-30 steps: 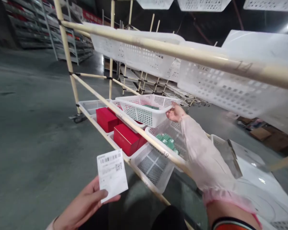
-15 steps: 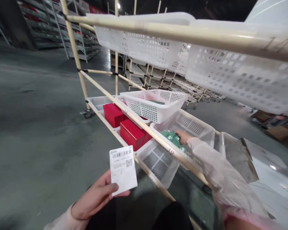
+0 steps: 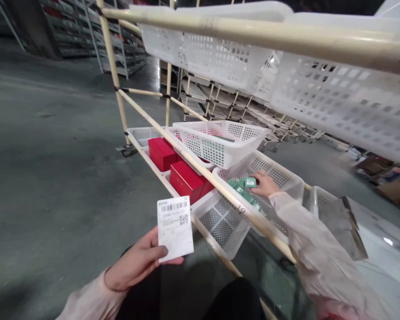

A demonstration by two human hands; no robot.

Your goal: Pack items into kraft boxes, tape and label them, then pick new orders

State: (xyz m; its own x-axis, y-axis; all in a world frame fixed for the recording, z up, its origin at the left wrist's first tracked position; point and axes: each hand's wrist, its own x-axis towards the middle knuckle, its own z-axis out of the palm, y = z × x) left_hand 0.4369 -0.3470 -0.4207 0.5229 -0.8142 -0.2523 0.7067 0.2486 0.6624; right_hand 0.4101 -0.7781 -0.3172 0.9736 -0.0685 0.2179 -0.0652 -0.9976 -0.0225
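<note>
My left hand (image 3: 142, 257) pinches a white printed label sheet (image 3: 175, 231) with a barcode and a square code, thumb on its lower corner. Farther right, my right hand (image 3: 264, 183) reaches over the rail into a white perforated basket (image 3: 288, 178). Its fingers grip a small green box (image 3: 250, 182) with a pale label on one face. Just below that box, several similar green boxes (image 3: 242, 194) lie together in the basket. The fingertips behind the held box are partly hidden.
A cream pipe rail (image 3: 216, 181) marked 19 crosses in front of the basket. Red boxes (image 3: 186, 180) sit in bins to the left. Another white basket (image 3: 220, 142) rests higher, and large white baskets (image 3: 213, 58) hang overhead. A cardboard box (image 3: 342, 226) stands at right.
My right hand has lifted one green box above the others and turned it so its labelled face shows. My left hand still holds the label sheet. The view has shifted slightly.
</note>
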